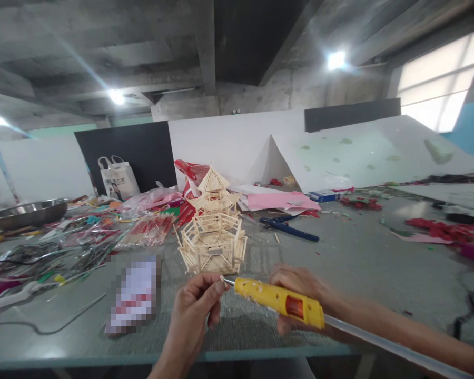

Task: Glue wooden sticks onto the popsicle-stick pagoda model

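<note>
A yellow glue gun [278, 301], with a long translucent glue stick out of its back, is held in my right hand [300, 289], its metal nozzle pointing left. My left hand [197, 310] pinches a tiny pale wooden piece [223, 281] between thumb and fingertips, right at the nozzle tip. Whether nozzle and piece touch is too small to tell. Just behind my hands stands a tiered pagoda model [215, 231] of pale wooden sticks, upright on the grey table [359, 268].
Dark blue pliers [294, 227] lie right of the model. Bundled sticks in clear plastic [148, 230] and tangled wires lie at the left, near a metal bowl [29, 213]. A pixelated packet [134, 297] is left of my left hand. Red scraps [444, 230] lie far right.
</note>
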The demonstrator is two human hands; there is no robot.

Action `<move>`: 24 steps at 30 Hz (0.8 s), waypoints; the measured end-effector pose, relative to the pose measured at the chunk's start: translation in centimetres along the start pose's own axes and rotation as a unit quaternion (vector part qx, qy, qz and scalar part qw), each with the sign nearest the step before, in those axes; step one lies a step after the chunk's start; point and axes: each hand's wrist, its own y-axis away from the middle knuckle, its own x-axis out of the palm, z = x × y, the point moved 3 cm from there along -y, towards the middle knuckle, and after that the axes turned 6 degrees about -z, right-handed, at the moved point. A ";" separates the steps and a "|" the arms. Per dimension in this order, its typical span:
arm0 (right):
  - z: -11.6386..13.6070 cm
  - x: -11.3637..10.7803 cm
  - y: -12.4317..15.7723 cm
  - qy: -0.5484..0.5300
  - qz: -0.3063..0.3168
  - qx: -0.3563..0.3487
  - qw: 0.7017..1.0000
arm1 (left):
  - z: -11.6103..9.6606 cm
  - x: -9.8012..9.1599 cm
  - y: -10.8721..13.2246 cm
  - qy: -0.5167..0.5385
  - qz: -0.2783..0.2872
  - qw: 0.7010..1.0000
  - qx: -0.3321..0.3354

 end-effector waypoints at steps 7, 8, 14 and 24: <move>0.1 0.0 0.1 0.009 0.022 0.021 1.000 | -0.3 0.0 0.1 0.018 -0.013 1.000 0.006; 0.2 -0.1 0.1 0.005 0.032 0.027 0.999 | -0.3 0.0 0.1 0.022 -0.017 1.000 0.005; 0.5 -0.4 -0.2 -0.009 0.020 0.003 1.000 | -0.2 -0.1 0.0 0.018 -0.024 1.000 0.003; 0.0 0.1 0.0 0.006 -0.005 -0.013 1.000 | -0.7 0.0 0.1 0.031 -0.036 0.999 0.020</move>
